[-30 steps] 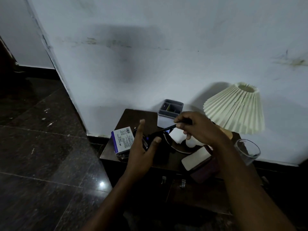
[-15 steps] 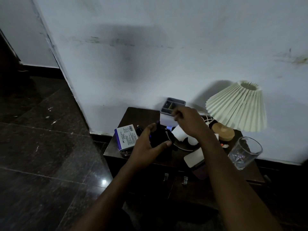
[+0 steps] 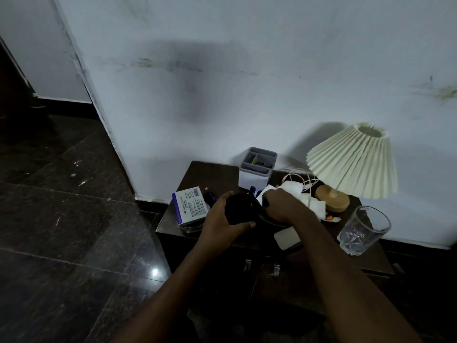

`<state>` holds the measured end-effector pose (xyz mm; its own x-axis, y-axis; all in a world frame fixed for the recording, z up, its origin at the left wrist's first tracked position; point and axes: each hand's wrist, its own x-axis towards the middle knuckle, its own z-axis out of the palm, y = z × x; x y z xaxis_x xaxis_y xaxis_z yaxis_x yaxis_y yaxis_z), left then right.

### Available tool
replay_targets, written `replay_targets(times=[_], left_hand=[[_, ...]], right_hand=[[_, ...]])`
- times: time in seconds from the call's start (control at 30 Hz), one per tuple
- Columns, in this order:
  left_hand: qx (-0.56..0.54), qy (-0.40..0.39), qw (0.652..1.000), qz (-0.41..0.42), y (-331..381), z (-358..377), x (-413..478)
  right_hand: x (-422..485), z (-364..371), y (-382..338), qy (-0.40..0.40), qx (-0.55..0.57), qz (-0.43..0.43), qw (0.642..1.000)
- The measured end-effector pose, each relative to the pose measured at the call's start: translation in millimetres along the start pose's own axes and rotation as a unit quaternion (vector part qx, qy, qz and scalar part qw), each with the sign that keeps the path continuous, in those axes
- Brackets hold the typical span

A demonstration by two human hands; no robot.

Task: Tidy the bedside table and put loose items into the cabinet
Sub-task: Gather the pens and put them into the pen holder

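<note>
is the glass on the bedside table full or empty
Empty: the glass is clear right through, its cut base pattern visible, with no liquid line inside.

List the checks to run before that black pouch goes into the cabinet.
1. Left hand grips black pouch: ok.
2. Right hand off the pouch: not ok, it is on the pouch.
3. Pouch closed: cannot tell.
4. Cabinet doors open: not ok, both shut.
5. Glass apart from right forearm: ok, though near.
</note>
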<state>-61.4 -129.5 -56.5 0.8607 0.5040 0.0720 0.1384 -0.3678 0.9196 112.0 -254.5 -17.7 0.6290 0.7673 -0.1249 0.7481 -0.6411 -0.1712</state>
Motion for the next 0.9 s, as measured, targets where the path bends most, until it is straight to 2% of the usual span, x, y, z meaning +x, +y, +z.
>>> replay_targets(times=[0.07, 0.17, 0.27, 0.33, 0.43, 0.57, 0.67, 0.8, 0.83, 0.9], left_hand=[[-0.014, -0.001, 1.0, -0.01, -1, 2, 0], [-0.042, -0.001, 0.999, -0.016, 0, 8, -3], [-0.047, -0.005, 0.999, -0.007, 2, 16, -5], [-0.044, -0.006, 0.999, 0.0, 4, 19, -5], [-0.056, -0.011, 0.998, -0.004, 5, 20, -5], [-0.064, -0.012, 0.998, -0.003, 7, 21, -7], [-0.057, 0.002, 0.998, 0.011, 11, 21, -10], [-0.044, -0.04, 0.997, 0.05, 24, 4, -10], [-0.041, -0.029, 0.998, 0.047, 26, -3, -5], [0.002, 0.051, 0.998, 0.048, 26, -22, 18]], right_hand=[[-11, -25, 9, 0.045, 0.099, 0.032, 0.994], [-37, -58, 21, 0.18, 0.217, 0.056, 0.958], [-62, -83, 18, 0.316, 0.22, 0.031, 0.923], [-73, -95, 9, 0.359, 0.222, 0.002, 0.907], [-74, -100, -2, 0.339, 0.192, -0.045, 0.92], [-56, -79, -13, 0.222, 0.153, -0.046, 0.962], [-47, -52, -20, 0.169, 0.149, -0.046, 0.973], [-47, -27, -18, 0.173, 0.169, -0.018, 0.97], [-48, -24, -16, 0.181, 0.175, -0.008, 0.968], [-51, -20, -13, 0.202, 0.196, 0.004, 0.96]])
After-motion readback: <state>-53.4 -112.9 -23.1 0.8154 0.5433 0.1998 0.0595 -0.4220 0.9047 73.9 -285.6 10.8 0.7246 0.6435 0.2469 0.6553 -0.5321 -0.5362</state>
